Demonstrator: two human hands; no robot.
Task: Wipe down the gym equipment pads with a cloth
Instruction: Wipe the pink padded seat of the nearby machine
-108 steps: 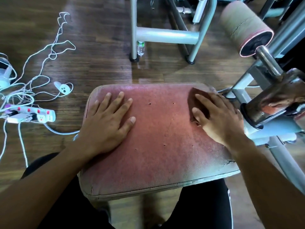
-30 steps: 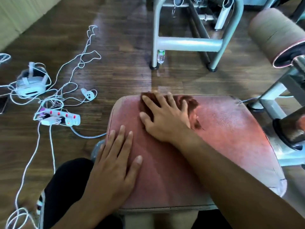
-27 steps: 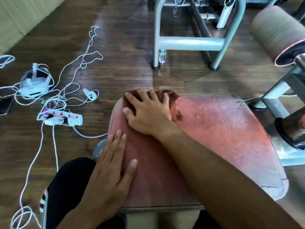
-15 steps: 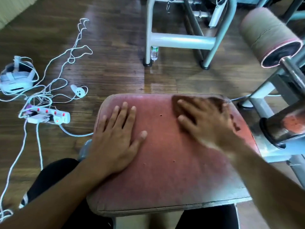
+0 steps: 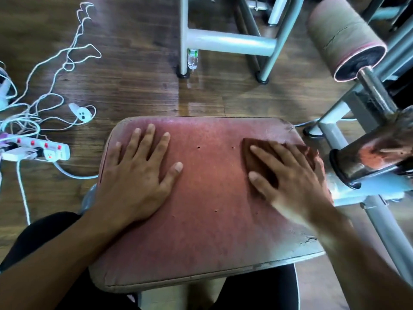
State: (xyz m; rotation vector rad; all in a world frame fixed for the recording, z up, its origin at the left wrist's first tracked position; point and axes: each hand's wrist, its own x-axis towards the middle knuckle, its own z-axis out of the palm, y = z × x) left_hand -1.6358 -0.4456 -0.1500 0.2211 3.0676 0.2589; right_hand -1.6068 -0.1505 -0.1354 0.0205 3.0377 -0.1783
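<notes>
A worn red seat pad point(image 5: 207, 209) fills the middle of the view, with small holes and a cracked right front corner. My left hand point(image 5: 140, 173) lies flat on its left part, fingers spread, holding nothing. My right hand point(image 5: 290, 177) presses a dark brown cloth point(image 5: 257, 157) flat against the pad's right side, close to the right edge. Most of the cloth is hidden under the palm and fingers. A tan roller pad point(image 5: 344, 34) on a steel bar sits at the upper right.
A grey steel machine frame point(image 5: 230, 41) stands beyond the pad, with a small plastic bottle point(image 5: 192, 59) at its foot. A metal weight post point(image 5: 375, 155) juts out right of the pad. White cables and a power strip point(image 5: 35, 151) lie on the wooden floor at left.
My right hand swept the cloth from the pad's far left corner across to its right side and a little nearer. My left hand moved up the pad's left part and stays flat.
</notes>
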